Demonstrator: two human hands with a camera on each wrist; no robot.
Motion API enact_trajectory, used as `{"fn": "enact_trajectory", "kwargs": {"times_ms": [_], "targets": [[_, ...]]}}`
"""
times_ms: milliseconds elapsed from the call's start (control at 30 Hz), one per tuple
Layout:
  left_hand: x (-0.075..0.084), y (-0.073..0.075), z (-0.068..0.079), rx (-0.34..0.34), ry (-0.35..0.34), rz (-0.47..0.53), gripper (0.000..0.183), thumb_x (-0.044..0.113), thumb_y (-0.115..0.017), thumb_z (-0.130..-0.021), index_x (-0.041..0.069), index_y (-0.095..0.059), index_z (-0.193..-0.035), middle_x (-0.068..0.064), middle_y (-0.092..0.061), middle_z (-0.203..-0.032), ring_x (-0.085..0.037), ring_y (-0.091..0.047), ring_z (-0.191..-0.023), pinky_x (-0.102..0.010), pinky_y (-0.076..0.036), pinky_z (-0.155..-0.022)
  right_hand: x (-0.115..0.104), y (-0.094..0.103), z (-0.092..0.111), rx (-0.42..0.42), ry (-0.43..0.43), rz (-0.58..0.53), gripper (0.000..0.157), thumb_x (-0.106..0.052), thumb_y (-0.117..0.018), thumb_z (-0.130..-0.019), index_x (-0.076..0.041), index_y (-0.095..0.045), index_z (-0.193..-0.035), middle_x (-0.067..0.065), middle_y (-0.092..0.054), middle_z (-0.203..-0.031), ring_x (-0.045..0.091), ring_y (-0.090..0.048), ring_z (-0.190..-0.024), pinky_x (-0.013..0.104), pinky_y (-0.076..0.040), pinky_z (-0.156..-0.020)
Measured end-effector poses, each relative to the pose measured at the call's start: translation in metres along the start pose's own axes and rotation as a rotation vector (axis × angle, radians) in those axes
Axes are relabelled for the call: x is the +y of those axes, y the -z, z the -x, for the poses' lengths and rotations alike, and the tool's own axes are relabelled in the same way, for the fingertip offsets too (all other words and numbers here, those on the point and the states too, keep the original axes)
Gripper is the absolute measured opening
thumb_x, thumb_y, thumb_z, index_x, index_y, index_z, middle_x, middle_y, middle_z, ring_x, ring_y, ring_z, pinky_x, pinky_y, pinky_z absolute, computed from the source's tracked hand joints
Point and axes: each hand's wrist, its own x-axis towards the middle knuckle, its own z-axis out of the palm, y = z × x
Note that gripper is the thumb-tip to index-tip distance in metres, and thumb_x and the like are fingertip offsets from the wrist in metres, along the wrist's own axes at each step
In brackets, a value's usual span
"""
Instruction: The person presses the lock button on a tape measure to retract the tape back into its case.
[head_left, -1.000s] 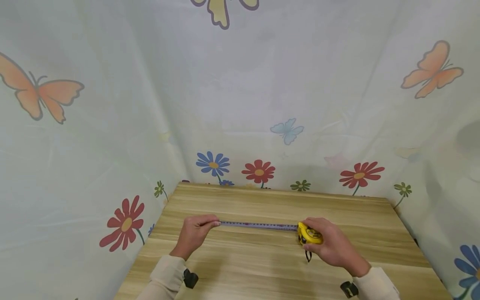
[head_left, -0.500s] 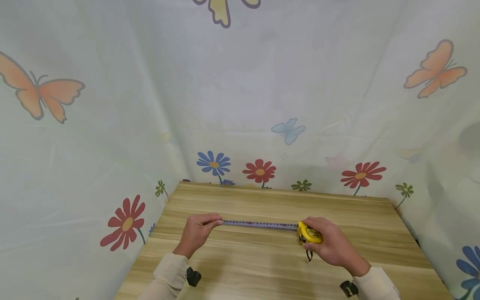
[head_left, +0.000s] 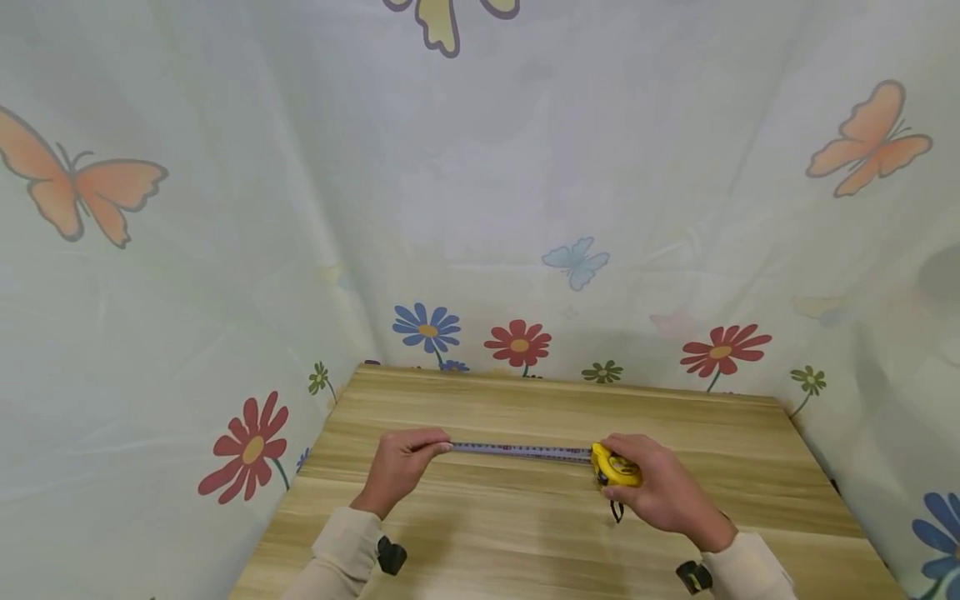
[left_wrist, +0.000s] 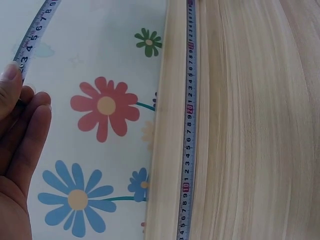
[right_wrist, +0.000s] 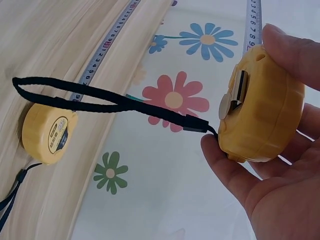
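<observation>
My right hand (head_left: pixel 663 483) grips a yellow tape measure (head_left: pixel 619 469), thumb on one side and fingers on the other, with its black strap (right_wrist: pixel 75 90) hanging loose. The tape's blade (head_left: pixel 517 451) runs leftward, pulled out, to my left hand (head_left: pixel 401 471), which pinches its end between thumb and fingers. In the wrist views the held blade is raised above the wood. Below it, a second yellow tape measure (right_wrist: pixel 47 132) lies on the wooden table with its own blade (left_wrist: pixel 189 125) extended. The head view mostly hides that second one behind the held tape.
The wooden table (head_left: pixel 480 517) ends at a pale curtain (head_left: pixel 480 183) printed with flowers and butterflies. The same curtain encloses the left and right sides. Dark straps (head_left: pixel 392 556) sit at both wrists below the beige sleeves.
My left hand has moved slightly right with the blade's end, and my right hand has edged a little left. The stretch of blade between them is shorter. Both grips are kept.
</observation>
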Motion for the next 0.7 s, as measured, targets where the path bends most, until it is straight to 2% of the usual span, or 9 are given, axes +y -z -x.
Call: {"fn": "enact_trajectory", "kwargs": {"times_ms": [167,300,500,700], "targets": [[-0.0017,-0.0027,-0.0003,0.001,-0.024,-0.007,0.007,0.013,-0.079,-0.092,0.012,-0.084,-0.096,-0.007,-0.082,-0.097,-0.003,-0.075,-0.087,-0.022,-0.061,-0.074,0.0003,-0.0011,-0.0003,-0.005,0.001,-0.007,0.056,-0.017,-0.086,-0.086,-0.006,-0.066,-0.138,0.014,-0.066,-0.138,0.026,-0.066,-0.115,0.045,-0.06,-0.092],[-0.0016,-0.0033,-0.0008,0.009,-0.025,-0.005,0.007,0.013,-0.079,-0.092,0.011,-0.084,-0.096,-0.004,-0.082,-0.097,-0.008,-0.077,-0.088,-0.023,-0.061,-0.075,0.0001,-0.0019,-0.0009,0.002,0.005,-0.003,0.056,-0.017,-0.086,-0.086,-0.006,-0.066,-0.138,0.014,-0.066,-0.137,0.027,-0.067,-0.115,0.046,-0.06,-0.092],[0.0017,-0.0036,-0.0011,-0.01,-0.018,0.025,0.01,0.012,-0.079,-0.091,0.015,-0.084,-0.098,-0.007,-0.082,-0.1,-0.021,-0.08,-0.091,-0.026,-0.063,-0.078,-0.0022,-0.0033,-0.0002,0.009,0.005,0.022,0.057,-0.018,-0.087,-0.086,-0.006,-0.066,-0.138,0.014,-0.066,-0.137,0.024,-0.066,-0.113,0.04,-0.06,-0.089],[0.0059,-0.0038,-0.0014,-0.019,0.002,0.031,0.01,0.014,-0.078,-0.092,0.017,-0.084,-0.098,-0.006,-0.083,-0.1,-0.022,-0.08,-0.092,-0.025,-0.063,-0.079,-0.0035,-0.0028,0.0014,0.022,0.006,0.032,0.058,-0.017,-0.087,-0.085,-0.006,-0.066,-0.138,0.015,-0.067,-0.138,0.026,-0.067,-0.114,0.04,-0.06,-0.088]]}}
